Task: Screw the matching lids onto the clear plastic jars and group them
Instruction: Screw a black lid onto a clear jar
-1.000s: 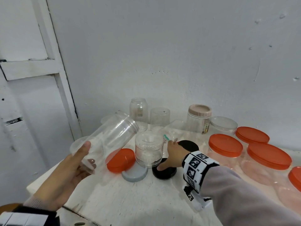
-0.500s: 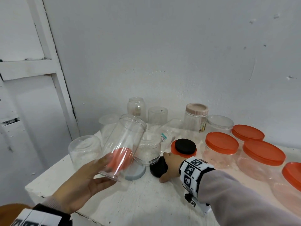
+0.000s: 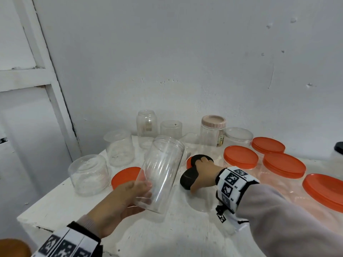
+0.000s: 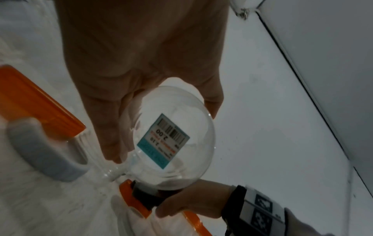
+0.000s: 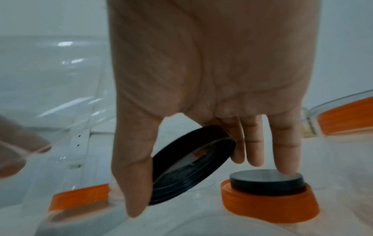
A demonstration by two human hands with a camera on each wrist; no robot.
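Lifting the black lid (image 3: pixel 188 178) off the bench (image 3: pixel 185 229) near its left front corner, our right hand (image 3: pixel 203 175) now pinches it tilted while our left hand (image 3: pixel 118 203) has brought the clear jar (image 3: pixel 161 175) upright beside it, probably for capping.

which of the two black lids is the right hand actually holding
The tilted black lid, pinched between thumb and fingers of the right hand. The other black lid lies flat on an orange lid.
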